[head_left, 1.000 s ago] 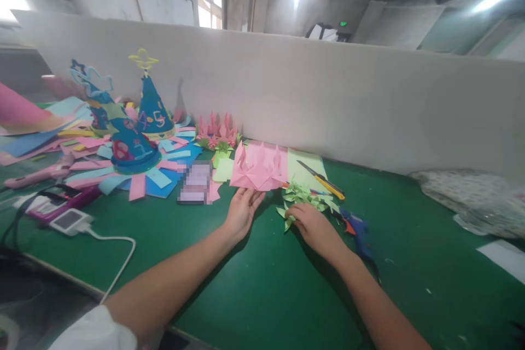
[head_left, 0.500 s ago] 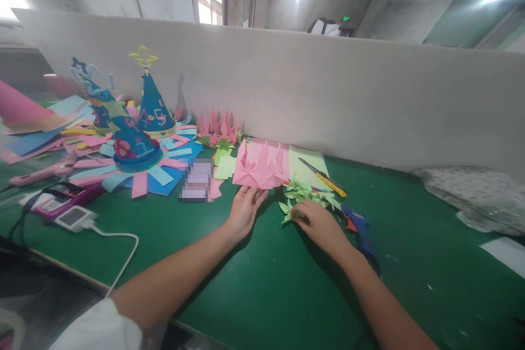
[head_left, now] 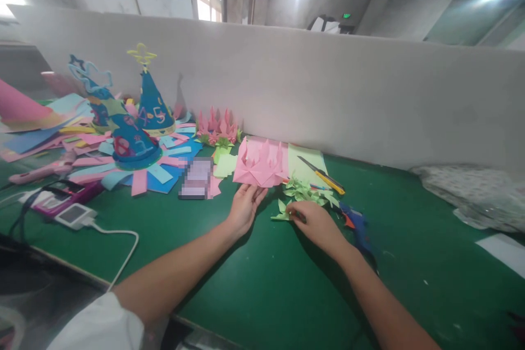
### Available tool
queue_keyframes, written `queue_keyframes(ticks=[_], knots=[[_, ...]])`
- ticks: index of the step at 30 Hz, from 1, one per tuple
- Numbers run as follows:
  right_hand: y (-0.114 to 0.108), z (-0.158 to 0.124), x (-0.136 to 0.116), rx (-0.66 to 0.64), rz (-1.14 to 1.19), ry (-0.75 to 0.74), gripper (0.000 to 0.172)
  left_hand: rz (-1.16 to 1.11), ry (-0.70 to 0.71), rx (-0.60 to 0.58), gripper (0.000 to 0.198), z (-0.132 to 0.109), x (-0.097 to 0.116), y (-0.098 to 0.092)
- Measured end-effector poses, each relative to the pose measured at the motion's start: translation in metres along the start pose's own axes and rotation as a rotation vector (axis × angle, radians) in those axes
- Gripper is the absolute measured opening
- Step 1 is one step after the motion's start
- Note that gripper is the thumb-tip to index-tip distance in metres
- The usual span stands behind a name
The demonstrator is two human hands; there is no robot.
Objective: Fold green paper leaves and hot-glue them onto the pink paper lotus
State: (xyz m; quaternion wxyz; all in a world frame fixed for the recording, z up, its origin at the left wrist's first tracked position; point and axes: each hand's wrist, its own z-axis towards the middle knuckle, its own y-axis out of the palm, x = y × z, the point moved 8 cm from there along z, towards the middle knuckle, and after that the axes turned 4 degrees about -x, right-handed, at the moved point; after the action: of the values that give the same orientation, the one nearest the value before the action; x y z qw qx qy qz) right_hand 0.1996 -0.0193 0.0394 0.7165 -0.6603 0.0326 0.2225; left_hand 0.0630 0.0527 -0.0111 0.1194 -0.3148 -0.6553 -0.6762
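My left hand (head_left: 246,209) is closed on the lower edge of a pink folded paper crown (head_left: 260,167), which has tall pointed peaks. Between the fingertips of my right hand (head_left: 314,224) is a green paper leaf (head_left: 281,212), apart from the others. Just behind that hand lies a pile of green paper leaves (head_left: 305,191). A yellow utility knife (head_left: 324,176) rests on light green paper (head_left: 305,159) beyond the pile. The blue glue gun (head_left: 359,229) sits to the right, partly hidden by my right forearm.
Blue cone hats (head_left: 137,142) stand on paper strips at the left. A phone (head_left: 196,179), a power strip with a white cable (head_left: 133,246) and a finished pink crown (head_left: 219,127) are nearby. Plastic wrap (head_left: 471,194) lies right.
My right hand has shifted slightly left with the green leaf, drawing it away from the pile. My left hand still holds the pink crown in about the same place.
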Motion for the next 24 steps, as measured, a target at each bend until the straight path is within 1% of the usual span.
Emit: queue_keyframes(ticks=[3, 5, 7, 8, 10, 15, 20, 24], knots=[[-0.019, -0.001, -0.016, 0.103, 0.026, -0.051, 0.015, -0.004, -0.003, -0.013, 0.013, -0.001, 0.000, 0.002], [-0.034, 0.001, -0.031, 0.205, 0.051, -0.115, 0.014, -0.006, -0.011, -0.020, 0.013, -0.002, 0.000, 0.005], [-0.046, 0.006, -0.045, 0.317, 0.044, -0.189, 0.015, 0.010, -0.020, -0.002, 0.014, -0.003, 0.001, 0.005], [-0.049, 0.010, -0.051, 0.365, 0.033, -0.220, 0.016, 0.020, -0.024, 0.005, 0.014, -0.004, 0.001, 0.006], [-0.049, 0.020, -0.059, 0.413, 0.009, -0.255, 0.018, 0.034, -0.027, 0.005, 0.013, -0.005, 0.001, 0.007], [-0.036, 0.041, -0.066, 0.422, -0.038, -0.271, 0.022, 0.024, -0.011, -0.050, 0.011, -0.003, 0.000, 0.008], [-0.027, 0.048, -0.065, 0.407, -0.088, -0.273, 0.025, 0.022, -0.006, -0.047, 0.010, -0.004, 0.000, 0.008], [-0.024, 0.049, -0.065, 0.399, -0.098, -0.278, 0.024, 0.014, -0.011, -0.046, 0.012, -0.005, 0.001, 0.010]])
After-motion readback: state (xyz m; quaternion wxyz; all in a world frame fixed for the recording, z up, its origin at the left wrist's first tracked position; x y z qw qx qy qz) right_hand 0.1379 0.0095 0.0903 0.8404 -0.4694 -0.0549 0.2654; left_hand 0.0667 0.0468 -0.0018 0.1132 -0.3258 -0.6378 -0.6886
